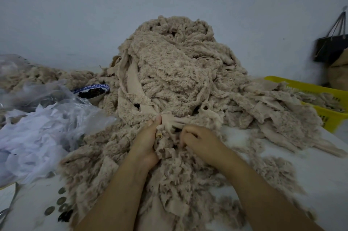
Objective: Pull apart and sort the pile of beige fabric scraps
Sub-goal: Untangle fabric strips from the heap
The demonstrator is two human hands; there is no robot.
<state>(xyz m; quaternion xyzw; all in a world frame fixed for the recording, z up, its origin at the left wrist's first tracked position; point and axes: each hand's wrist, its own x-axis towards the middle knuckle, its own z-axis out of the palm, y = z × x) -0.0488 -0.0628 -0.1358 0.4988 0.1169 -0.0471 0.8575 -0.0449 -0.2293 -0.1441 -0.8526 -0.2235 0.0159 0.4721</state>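
Heaped high at mid-table against the wall: pile of beige fabric scraps (178, 72), mostly one tangle. Gripped at its near foot by left hand (148, 142) and right hand (197, 140), fingers of both curled into one bunched strip. Some scraps lying in the yellow basket (333, 115) at right. Judging by the bulk, most sorting left to do.

Beige scraps (175, 72), yellow basket (331, 115), blue-patterned bowl (92, 92), black bag (331, 47)

Beige scrap pile (175, 72) on white table (310, 170), left hand (148, 142) and right hand (197, 140) gripping its strips, yellow basket (331, 98) right
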